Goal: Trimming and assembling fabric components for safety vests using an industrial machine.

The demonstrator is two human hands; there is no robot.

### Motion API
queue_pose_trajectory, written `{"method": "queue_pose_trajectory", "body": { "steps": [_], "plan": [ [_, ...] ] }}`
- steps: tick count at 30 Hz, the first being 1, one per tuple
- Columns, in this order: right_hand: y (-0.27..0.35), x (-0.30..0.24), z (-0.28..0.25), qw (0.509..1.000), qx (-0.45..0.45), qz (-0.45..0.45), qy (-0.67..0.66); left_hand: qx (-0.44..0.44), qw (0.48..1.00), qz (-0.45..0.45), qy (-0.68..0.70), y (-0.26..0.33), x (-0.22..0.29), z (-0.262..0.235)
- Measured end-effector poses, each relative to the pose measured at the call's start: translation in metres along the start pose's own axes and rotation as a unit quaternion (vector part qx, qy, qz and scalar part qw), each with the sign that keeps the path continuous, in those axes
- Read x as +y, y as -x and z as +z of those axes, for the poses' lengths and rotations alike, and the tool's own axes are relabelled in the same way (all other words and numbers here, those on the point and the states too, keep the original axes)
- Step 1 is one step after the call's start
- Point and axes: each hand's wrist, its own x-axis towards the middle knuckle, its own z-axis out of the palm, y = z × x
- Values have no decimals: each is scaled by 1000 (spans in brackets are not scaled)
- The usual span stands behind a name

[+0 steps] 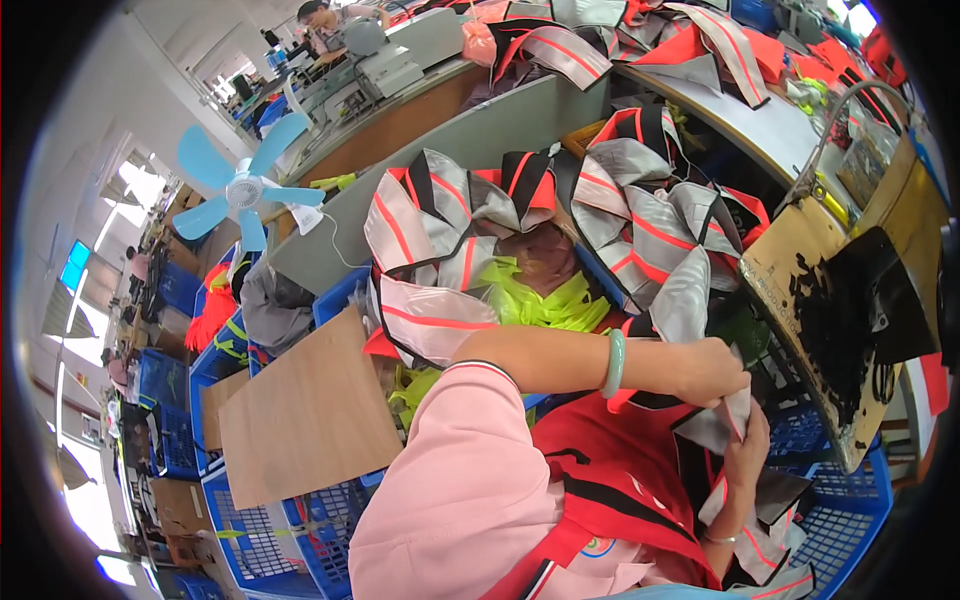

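Observation:
My left hand (712, 372), with a green bangle at its wrist, is closed on the upper part of a grey fabric strip (708, 428). Just below it, my right hand (747, 452) grips the same strip, thumb and fingers pressed together. The cloth between them is folded, and the fingertips partly hide it. From the pile beyond my hands, a chain of grey reflective strips (660, 225) with orange lines and black edging runs down towards me. More strips (760, 555) hang below my right wrist.
Blue plastic baskets (845, 510) stand around me. Bright yellow cloth (545, 300) lies among the strips. A brown board (305, 415) rests across baskets at left, near a blue-bladed fan (243, 190). Black scraps cover a worn board (825, 330) at right. A person (325, 25) sits beyond a machine.

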Motion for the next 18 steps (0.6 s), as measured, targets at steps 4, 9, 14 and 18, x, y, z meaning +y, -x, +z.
{"method": "queue_pose_trajectory", "body": {
  "steps": [4,9,14,18],
  "plan": [
    [-12,-40,-65,977,-212,9,-20,60,994,82,31,11,10,-2],
    [-43,-59,-119,870,-487,63,-44,-20,983,179,42,1,26,3],
    [-51,15,-110,693,-695,89,-170,-63,935,243,251,-5,29,-11],
    [-28,7,-76,669,-527,254,-459,6,944,102,314,16,31,-17]
  ]
}}
